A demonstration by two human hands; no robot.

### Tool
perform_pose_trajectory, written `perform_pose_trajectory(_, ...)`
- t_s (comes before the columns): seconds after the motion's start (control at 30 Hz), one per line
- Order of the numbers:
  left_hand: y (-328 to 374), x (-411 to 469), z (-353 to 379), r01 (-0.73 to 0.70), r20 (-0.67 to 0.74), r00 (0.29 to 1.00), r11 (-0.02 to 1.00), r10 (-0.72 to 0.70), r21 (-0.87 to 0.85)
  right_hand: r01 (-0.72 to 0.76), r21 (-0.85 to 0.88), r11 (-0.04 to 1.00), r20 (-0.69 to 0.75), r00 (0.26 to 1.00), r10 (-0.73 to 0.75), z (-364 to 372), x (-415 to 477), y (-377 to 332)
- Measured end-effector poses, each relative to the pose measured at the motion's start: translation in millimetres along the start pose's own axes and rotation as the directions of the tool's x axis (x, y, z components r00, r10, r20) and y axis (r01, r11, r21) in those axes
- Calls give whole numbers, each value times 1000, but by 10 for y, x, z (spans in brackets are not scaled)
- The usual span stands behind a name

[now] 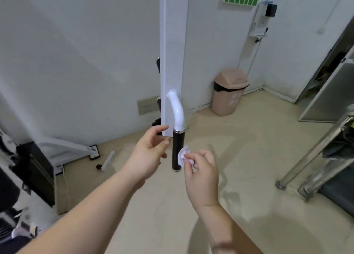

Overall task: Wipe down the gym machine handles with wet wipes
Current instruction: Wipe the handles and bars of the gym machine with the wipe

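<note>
A white upright post (173, 43) of the gym machine stands in the middle of the view. From it a curved white arm ends in a black handle grip (177, 150) that hangs straight down. My right hand (201, 169) pinches a crumpled white wet wipe (183, 156) and holds it against the right side of the black grip. My left hand (151, 152) is just left of the grip with loosely curved fingers, its fingertips near the post's lower edge, holding nothing.
A tan swing-lid bin (229, 91) stands in the far corner. A black weight stack (34, 169) and white frame sit at the left. Chrome legs (314, 158) of another machine are at the right. A white power strip (107, 160) lies on the beige floor.
</note>
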State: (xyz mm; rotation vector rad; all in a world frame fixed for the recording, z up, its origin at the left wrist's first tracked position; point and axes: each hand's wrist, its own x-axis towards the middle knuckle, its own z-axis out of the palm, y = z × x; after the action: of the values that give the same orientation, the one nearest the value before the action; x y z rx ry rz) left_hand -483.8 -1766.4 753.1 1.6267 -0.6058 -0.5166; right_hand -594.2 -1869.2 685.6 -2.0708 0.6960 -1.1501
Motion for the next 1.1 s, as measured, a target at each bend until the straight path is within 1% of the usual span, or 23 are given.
perform_pose_trajectory(0.07, -17, -225, 85, 69, -135, 988, 996, -76, -58, -45, 30, 999, -13, 999, 45, -123, 145, -169)
perform_pose_trajectory(0.17, -31, -510, 232, 115, -206, 967, 980, -148, -165, -80, 77, 994, 13, 997, 79, -248, 269, -384)
perform_pose_trajectory(0.3, -50, -629, 323, 107, -195, 964, 938, -178, -328, -189, 122, 974, 156, 973, 169, -285, 233, -548)
perform_pose_trajectory(0.4, -143, -567, 265, 121, -128, 973, 897, -192, -426, -335, 192, 922, 353, 901, 254, -174, 140, -591)
perform_pose_trajectory(0.47, -233, -489, 176, 143, -109, 970, 873, -218, -466, -344, 164, 924, 422, 872, 250, -111, 99, -598)
perform_pose_trajectory(0.53, -319, -402, 76, 164, -137, 958, 874, -251, -458, -319, 128, 939, 419, 876, 240, -89, 122, -616)
perform_pose_trajectory(0.57, -347, -363, 32, 172, -162, 950, 880, -268, -444, -307, 87, 948, 383, 889, 252, -93, 163, -633)
perform_pose_trajectory(0.6, -375, -323, -6, 180, -191, 940, 886, -283, -428, -314, 40, 949, 316, 904, 286, -105, 234, -665)
perform_pose_trajectory(0.63, -400, -283, -38, 185, -218, 930, 891, -295, -413, -339, 40, 940, 240, 916, 320, -116, 329, -697)
perform_pose_trajectory(0.67, -432, -237, -59, 190, -246, 920, 896, -306, -401, -365, 90, 926, 198, 918, 343, -125, 439, -732)
perform_pose_trajectory(0.7, -469, -186, -67, 196, -273, 909, 900, -315, -389, -384, 151, 911, 204, 914, 351, -128, 554, -749)
perform_pose_trajectory(0.73, -504, -133, -68, 199, -300, 899, 907, -319, -371, -382, 178, 907, 249, 909, 334, -122, 650, -767)
perform_pose_trajectory(0.8, -536, -32, -48, 208, -340, 884, 920, -322, -331, -320, 111, 941, 369, 893, 260, -91, 771, -786)
perform_pose_trajectory(0.83, -527, 13, -31, 212, -344, 880, 920, -326, -330, -286, 90, 954, 396, 889, 229, -85, 803, -779)
perform_pose_trajectory(0.9, -454, 75, 24, 209, -309, 892, 908, -329, -363, -283, 99, 954, 429, 877, 216, -75, 848, -736)
perform_pose_trajectory(1.0, -324, 92, 191, 122, -241, 942, 907, -235, -403, -282, 138, 949, 505, 845, 177, -93, 936, -681)
perform_pose_trajectory(1.03, -289, 86, 253, 79, -253, 948, 912, -194, -402, -271, 147, 951, 523, 838, 157, -104, 963, -654)
perform_pose_trajectory(1.1, -265, 74, 361, -7, -329, 935, 923, -131, -386, -244, 183, 952, 545, 832, 108, -107, 998, -602)
